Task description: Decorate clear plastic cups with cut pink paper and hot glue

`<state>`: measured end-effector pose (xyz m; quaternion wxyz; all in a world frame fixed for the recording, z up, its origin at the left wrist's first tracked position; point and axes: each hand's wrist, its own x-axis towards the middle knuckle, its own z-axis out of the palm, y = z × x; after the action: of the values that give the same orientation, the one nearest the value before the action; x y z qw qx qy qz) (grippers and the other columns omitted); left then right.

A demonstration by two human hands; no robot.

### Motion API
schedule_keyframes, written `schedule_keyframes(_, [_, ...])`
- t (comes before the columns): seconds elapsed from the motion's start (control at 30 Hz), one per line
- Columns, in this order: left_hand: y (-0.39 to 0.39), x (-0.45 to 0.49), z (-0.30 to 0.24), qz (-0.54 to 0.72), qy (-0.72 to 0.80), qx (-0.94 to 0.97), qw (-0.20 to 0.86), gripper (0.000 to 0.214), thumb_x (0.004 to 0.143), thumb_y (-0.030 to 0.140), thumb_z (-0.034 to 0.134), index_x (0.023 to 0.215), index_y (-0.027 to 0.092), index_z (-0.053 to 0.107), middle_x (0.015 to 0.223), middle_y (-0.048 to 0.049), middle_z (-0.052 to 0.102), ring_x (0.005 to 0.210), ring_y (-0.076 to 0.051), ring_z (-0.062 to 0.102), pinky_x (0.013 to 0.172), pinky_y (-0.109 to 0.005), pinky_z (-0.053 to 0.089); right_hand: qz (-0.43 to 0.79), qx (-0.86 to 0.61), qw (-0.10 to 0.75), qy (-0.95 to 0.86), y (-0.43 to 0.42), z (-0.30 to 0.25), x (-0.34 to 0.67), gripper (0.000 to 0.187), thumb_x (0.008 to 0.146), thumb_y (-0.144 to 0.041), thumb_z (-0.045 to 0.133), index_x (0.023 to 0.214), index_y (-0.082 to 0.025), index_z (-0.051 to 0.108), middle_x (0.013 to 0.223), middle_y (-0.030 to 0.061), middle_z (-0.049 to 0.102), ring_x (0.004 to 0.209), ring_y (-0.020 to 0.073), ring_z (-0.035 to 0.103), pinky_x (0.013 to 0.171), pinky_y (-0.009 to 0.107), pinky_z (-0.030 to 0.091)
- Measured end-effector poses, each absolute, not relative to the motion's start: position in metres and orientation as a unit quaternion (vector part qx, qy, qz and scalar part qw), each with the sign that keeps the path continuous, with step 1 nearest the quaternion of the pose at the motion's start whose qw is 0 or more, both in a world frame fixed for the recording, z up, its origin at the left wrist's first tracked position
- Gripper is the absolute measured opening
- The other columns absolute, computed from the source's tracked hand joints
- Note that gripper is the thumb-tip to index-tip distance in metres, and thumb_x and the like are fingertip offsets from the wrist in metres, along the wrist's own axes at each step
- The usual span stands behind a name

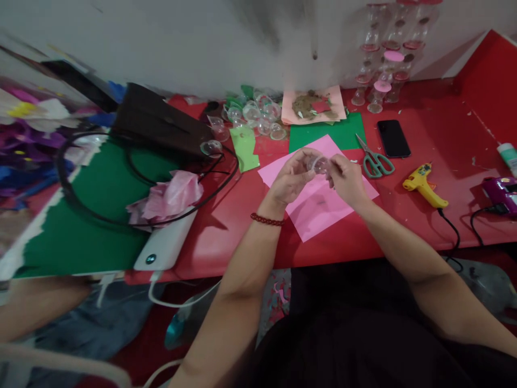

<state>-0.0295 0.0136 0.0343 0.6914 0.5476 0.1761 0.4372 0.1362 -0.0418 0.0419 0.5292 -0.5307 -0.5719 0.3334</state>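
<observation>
Above a pink paper sheet [309, 218] on the red table, my left hand [294, 178] is closed round a small clear plastic cup-shaped piece [322, 165]. My right hand [345, 177] pinches at the right rim of the same piece, its fingertips partly hidden. Just right of the paper lie green-handled scissors [377, 164], blades pointing away. A yellow glue gun [426, 186] rests farther right with its cord running off the front edge. Behind the paper is a green sheet [327, 134].
Several clear plastic pieces [262, 114] are piled at the back. Stacked hourglass-shaped plastic pieces [379, 97] stand back right. A phone [393, 138] lies near the scissors. Leftward are a brown box [161, 121], black cable [67, 186], crumpled pink paper [173, 196], white power bank [165, 242] and another person's arm [44, 304].
</observation>
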Motion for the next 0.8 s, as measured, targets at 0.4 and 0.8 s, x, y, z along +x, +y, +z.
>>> schedule_keyframes(0.4, [0.019,-0.033,0.033,0.463,0.184,0.496,0.711,0.052,0.067,0.055,0.093,0.103,0.025,0.070,0.110,-0.0060,0.075,0.111,-0.026,0.073,0.092,-0.038,0.061,0.460,-0.411,0.537,-0.576,-0.035,0.040,0.143,0.054,0.096,-0.076,0.063,0.080,-0.025,0.053,0.069,-0.0022,0.068,0.052,0.0083,0.061,0.043,0.020,0.043])
schedule_keyframes(0.8, [0.029,-0.034,0.020,0.508,0.264,0.576,0.583,0.036,0.076,0.050,0.088,0.099,0.026,0.074,0.102,-0.0031,0.070,0.102,-0.021,0.062,0.100,-0.034,0.049,0.348,-0.495,0.445,-0.660,-0.037,0.047,0.152,0.021,0.078,-0.030,0.092,0.076,-0.022,0.073,0.072,-0.0013,0.071,0.064,0.0134,0.061,0.065,0.030,0.047])
